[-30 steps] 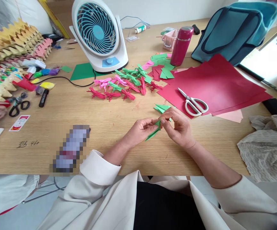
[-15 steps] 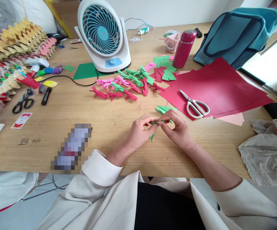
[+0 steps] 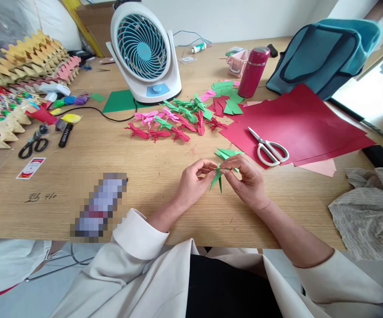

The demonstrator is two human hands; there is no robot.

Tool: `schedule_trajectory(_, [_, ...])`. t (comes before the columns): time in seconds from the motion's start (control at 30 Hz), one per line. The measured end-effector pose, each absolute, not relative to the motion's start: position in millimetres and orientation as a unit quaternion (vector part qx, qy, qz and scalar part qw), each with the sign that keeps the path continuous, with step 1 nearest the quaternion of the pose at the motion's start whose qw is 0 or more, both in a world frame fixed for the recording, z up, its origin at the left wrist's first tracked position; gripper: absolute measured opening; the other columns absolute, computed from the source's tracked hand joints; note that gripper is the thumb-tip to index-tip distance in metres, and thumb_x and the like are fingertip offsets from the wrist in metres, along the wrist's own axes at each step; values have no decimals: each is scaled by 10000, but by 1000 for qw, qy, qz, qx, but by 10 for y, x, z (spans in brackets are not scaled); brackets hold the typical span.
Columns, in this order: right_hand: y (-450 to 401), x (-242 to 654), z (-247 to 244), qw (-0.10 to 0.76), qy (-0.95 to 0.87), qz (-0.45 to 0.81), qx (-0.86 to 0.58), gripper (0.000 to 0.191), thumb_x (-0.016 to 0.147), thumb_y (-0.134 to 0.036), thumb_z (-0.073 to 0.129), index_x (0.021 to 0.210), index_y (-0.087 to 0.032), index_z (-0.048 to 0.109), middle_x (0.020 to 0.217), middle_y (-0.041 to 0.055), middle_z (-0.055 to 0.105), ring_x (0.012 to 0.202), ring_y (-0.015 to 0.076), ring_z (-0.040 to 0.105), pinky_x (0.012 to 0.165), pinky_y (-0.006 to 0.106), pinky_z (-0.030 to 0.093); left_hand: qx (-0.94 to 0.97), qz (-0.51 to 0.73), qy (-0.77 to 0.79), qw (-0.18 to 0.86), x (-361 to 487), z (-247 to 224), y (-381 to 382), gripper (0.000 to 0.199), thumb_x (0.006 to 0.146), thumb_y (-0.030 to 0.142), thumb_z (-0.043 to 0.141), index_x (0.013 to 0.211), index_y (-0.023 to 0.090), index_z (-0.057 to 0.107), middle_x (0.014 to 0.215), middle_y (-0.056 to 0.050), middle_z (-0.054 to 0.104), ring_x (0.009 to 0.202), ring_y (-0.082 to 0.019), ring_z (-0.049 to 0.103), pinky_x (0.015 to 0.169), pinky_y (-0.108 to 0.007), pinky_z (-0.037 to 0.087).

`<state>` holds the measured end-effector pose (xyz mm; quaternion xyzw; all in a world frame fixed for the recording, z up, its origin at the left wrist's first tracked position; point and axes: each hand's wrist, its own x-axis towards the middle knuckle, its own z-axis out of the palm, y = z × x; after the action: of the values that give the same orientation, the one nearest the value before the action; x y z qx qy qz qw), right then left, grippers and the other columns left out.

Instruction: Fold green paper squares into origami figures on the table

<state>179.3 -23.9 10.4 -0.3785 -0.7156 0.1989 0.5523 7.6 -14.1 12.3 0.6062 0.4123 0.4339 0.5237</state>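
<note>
Between my two hands is a small green folded-paper figure [image 3: 216, 179], its pointed ends hanging down over the wooden table. My left hand [image 3: 196, 180] pinches it from the left with thumb and forefinger. From the right, my right hand [image 3: 244, 180] grips its upper part with closed fingertips, which hide some of the paper. Just behind my fingers lie green folded paper pieces [image 3: 228, 153], partly covered by my right hand. White-handled scissors [image 3: 268, 148] rest on large red paper sheets [image 3: 304, 126] to the right.
Finished-looking pink, green and red paper figures [image 3: 168, 121] lie beyond my hands. Behind them stand a white fan [image 3: 174, 75] and a red flask [image 3: 254, 73]. A blue bag [image 3: 313, 57] is back right, a crumpled cloth [image 3: 363, 212] right, black scissors [image 3: 32, 145] left.
The green folded paper has been turned in my fingers, so its pointed ends now show more, hanging downward. Both hands keep their pinch in nearly the same place.
</note>
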Motion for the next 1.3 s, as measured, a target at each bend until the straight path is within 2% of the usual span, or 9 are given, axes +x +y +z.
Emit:
schedule_trajectory(0.2, [-251,1780,91,535,-730,197,-376,77,908,-201,638,931,-274,627,889,35,680,830,208,641,748,415,546,669,445,431,410,67,124,-166,110,848,246,665,919,166,692,926,-53,653,788,-120,623,529,-145,463])
schedule_trajectory(0.37, [-247,1771,105,526,-737,181,-384,118,898,-162,627,950,-268,629,882,33,667,832,205,639,749,408,545,681,443,439,382,62,127,-153,84,850,198,635,911,166,684,898,-46,646,794,-119,614,528,-142,456])
schedule_trajectory(0.53, [-249,1779,100,517,-748,179,-375,150,896,-124,600,941,-263,637,907,36,658,856,201,646,762,413,554,624,441,433,478,104,81,-135,128,825,244,665,909,158,623,939,-52,657,879,-148,660,641,-185,535])
schedule_trajectory(0.67, [-248,1784,84,519,-752,170,-370,157,889,-123,613,949,-264,645,914,33,659,865,203,650,770,416,557,550,433,426,574,140,76,-139,159,787,238,671,885,162,572,819,-4,632,706,-106,641,600,-191,534])
schedule_trajectory(0.77, [-249,1779,82,516,-755,165,-369,161,888,-115,615,956,-258,644,916,27,659,857,194,651,764,401,557,522,435,443,585,147,93,-139,155,751,214,668,854,162,565,744,19,606,604,-83,588,529,-179,501])
schedule_trajectory(0.9, [-248,1768,80,512,-767,150,-356,162,887,-102,617,955,-246,642,928,37,634,861,187,639,758,386,553,511,451,459,570,140,90,-117,157,726,236,694,801,159,579,693,28,597,559,-69,548,509,-173,478])
schedule_trajectory(1.1, [-248,1756,54,501,-783,138,-343,170,890,-101,617,966,-250,647,902,43,580,819,181,598,700,369,542,472,451,458,603,129,39,-87,285,720,398,736,741,150,596,655,27,593,555,-84,577,544,-215,530])
schedule_trajectory(1.3, [-267,1751,43,481,-799,117,-342,202,907,-83,582,1011,-241,652,910,48,573,832,174,604,719,357,547,427,439,446,653,110,78,-90,328,698,424,753,788,155,588,710,30,617,619,-95,615,547,-199,537])
